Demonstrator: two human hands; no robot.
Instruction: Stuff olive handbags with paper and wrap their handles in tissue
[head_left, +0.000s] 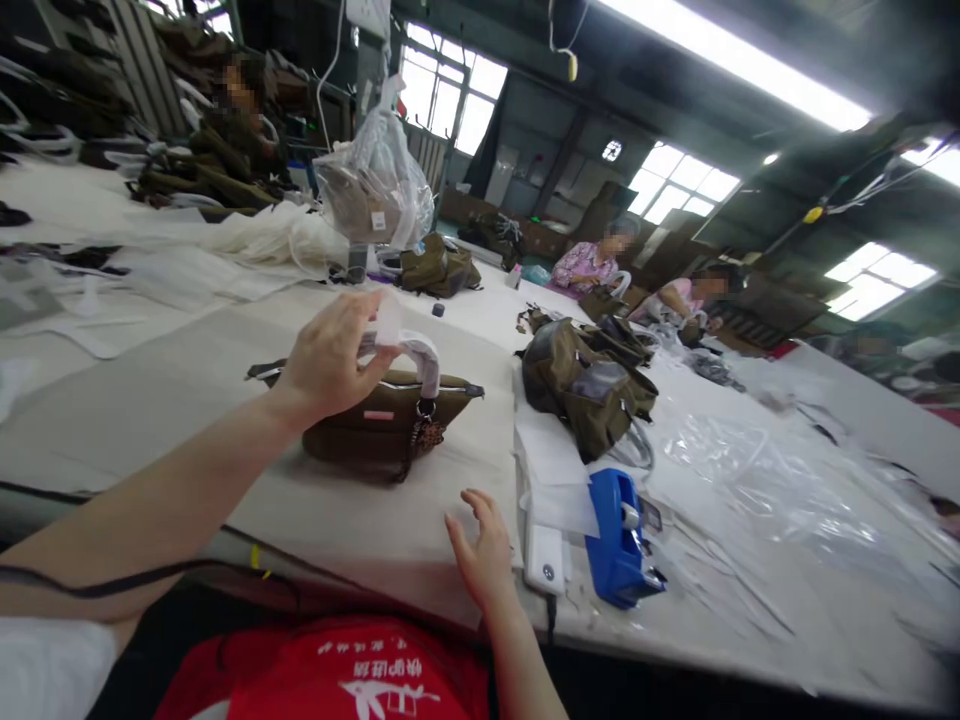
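Observation:
A brown handbag point(360, 437) with a zipped top, a small pink label and a dark chain charm point(427, 432) stands on the pale table. My left hand point(334, 355) is at the bag's white-wrapped handle point(424, 360), with its fingers bent round a small translucent white piece point(388, 318) at the handle's top. My right hand point(480, 545) is held over the table's near edge, right of the bag, with its fingers apart and nothing in them.
A blue tape dispenser point(616, 540) and a white power bank point(545, 558) lie at the right. Behind them are olive bags point(592, 385) and clear plastic point(772, 480). A plastic-wrapped bag point(375, 190) hangs ahead. Several people work farther off.

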